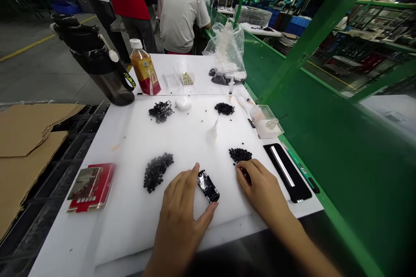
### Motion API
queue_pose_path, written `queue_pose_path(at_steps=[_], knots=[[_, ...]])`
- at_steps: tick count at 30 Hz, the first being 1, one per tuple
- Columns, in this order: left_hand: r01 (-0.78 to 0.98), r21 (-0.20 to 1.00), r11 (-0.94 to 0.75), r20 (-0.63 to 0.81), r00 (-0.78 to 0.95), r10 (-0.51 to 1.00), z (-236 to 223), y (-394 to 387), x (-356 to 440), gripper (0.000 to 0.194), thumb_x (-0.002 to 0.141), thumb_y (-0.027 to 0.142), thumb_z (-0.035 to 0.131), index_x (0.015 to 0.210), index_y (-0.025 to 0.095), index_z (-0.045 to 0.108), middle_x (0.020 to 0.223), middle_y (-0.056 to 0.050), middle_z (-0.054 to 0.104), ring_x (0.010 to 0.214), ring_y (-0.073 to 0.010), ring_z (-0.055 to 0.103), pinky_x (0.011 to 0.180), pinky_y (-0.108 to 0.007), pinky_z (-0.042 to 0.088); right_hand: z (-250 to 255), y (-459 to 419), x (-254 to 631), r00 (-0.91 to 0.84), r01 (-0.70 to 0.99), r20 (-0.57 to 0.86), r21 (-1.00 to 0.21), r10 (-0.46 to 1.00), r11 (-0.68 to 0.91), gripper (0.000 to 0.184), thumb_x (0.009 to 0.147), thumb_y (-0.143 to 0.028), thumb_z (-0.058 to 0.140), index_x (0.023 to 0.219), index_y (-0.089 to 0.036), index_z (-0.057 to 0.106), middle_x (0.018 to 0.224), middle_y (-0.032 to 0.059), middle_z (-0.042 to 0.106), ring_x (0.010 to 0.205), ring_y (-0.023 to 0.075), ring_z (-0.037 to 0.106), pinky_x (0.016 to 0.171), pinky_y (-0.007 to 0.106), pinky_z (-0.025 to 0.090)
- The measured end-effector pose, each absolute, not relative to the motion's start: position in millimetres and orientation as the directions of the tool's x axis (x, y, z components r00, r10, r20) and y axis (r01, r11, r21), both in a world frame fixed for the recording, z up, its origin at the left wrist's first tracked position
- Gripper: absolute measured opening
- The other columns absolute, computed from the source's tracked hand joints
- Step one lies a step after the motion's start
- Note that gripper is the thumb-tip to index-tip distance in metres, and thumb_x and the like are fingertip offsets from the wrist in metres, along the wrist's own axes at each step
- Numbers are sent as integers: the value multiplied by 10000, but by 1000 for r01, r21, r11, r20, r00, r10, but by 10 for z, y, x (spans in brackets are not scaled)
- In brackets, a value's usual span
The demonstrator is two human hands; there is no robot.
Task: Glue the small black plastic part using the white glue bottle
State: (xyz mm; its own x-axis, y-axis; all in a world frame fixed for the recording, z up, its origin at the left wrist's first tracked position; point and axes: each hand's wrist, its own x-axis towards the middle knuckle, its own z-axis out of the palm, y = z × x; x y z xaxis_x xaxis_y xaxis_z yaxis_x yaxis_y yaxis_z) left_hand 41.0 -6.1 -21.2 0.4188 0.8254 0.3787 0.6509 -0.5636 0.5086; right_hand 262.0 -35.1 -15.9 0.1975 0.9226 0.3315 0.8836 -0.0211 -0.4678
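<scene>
A small black rectangular housing (208, 186) with shiny inner detail lies on the white work mat (195, 233). My left hand (180, 207) grips it at both ends, fingertips at the top and thumb at the lower right. My right hand (260, 184) reaches to the near edge of a pile of small black pieces (239, 154). Its thumb and index finger are pinched together; whatever sits between the tips is hidden. Left of my left hand lies a pile of larger black square pieces (157, 171). Two more black piles, one left (160, 111) and one right (224, 108), lie farther back.
A drink bottle (144, 69), a dark tumbler (100, 65) and a red box (92, 187) stand along the left. At right are a black strip (287, 173), a pen-like tool (299, 162) and a clear tray (266, 123). A white nozzle bottle (212, 133) stands mid-mat. People are beyond the table.
</scene>
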Motion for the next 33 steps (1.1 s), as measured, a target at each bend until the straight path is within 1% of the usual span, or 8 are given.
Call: queue_pose_path(at_steps=[6, 10, 12, 15, 18, 21, 26, 33], knots=[[583, 633, -509, 273, 447, 852, -159, -57, 307, 700, 954, 311, 682, 1565, 312, 342, 1445, -50, 587, 1350, -287, 514, 1125, -492, 499, -23, -468, 2518, 22, 837, 244, -535, 970, 115, 91, 1015, -194, 548, 939, -223, 588, 826, -21, 584, 696, 129, 583, 625, 247, 475], [520, 703, -485, 158, 551, 819, -67, -30, 222, 707, 973, 247, 638, 1581, 367, 298, 1562, 0, 492, 1438, -257, 445, 1200, -499, 432, -52, -555, 2469, -38, 816, 261, -549, 965, 181, 75, 1035, -182, 537, 1042, -227, 597, 914, -17, 602, 747, 106, 594, 707, 239, 482], [475, 746, -467, 156, 557, 816, -30, -25, 205, 616, 1004, 201, 553, 1558, 380, 350, 1568, 26, 485, 1449, -228, 442, 1222, -476, 408, -67, -565, 2498, -48, 807, 277, -555, 960, 200, 83, 1031, -177, 551, 1077, -228, 597, 971, -9, 614, 789, 100, 604, 736, 231, 485], [381, 799, -466, 263, 475, 839, -25, -41, 224, 487, 1019, 117, 451, 1459, 320, 510, 1432, 18, 611, 1373, -179, 525, 1189, -382, 446, -35, -542, 2576, -74, 784, 223, -590, 972, 195, 61, 1016, -178, 577, 1008, -232, 605, 943, -15, 607, 776, 97, 592, 692, 216, 476], [342, 787, -514, 366, 412, 834, -61, -73, 267, 454, 995, 37, 435, 1365, 245, 598, 1312, 4, 684, 1316, -158, 567, 1151, -331, 474, 26, -500, 2647, -105, 774, 114, -614, 988, 154, 72, 1005, -180, 582, 961, -233, 604, 878, -15, 579, 730, 110, 576, 631, 230, 466], [367, 750, -550, 399, 411, 820, -88, -93, 298, 486, 965, -15, 431, 1355, 217, 606, 1262, 10, 711, 1306, -151, 562, 1123, -322, 495, 55, -471, 2701, -189, 807, 71, -556, 979, 196, 59, 1012, -186, 557, 1005, -231, 595, 903, -1, 586, 715, 124, 575, 629, 255, 476], [393, 719, -574, 399, 443, 803, -114, -104, 307, 549, 937, -51, 397, 1410, 182, 550, 1194, 13, 745, 1306, -159, 554, 1135, -380, 494, 74, -475, 2772, -345, 835, 106, -420, 933, 356, 93, 1050, -200, 495, 1114, -220, 559, 1002, 34, 599, 714, 125, 574, 674, 277, 492], [439, 638, -632, 445, 459, 769, -172, -131, 338, 468, 961, -64, 407, 1356, 117, 582, 1189, -43, 746, 1357, -171, 550, 1186, -424, 459, 146, -519, 2601, -443, 766, 126, -462, 888, 448, 91, 1052, -165, 505, 1134, -196, 528, 991, 45, 598, 797, 140, 587, 682, 265, 503]])
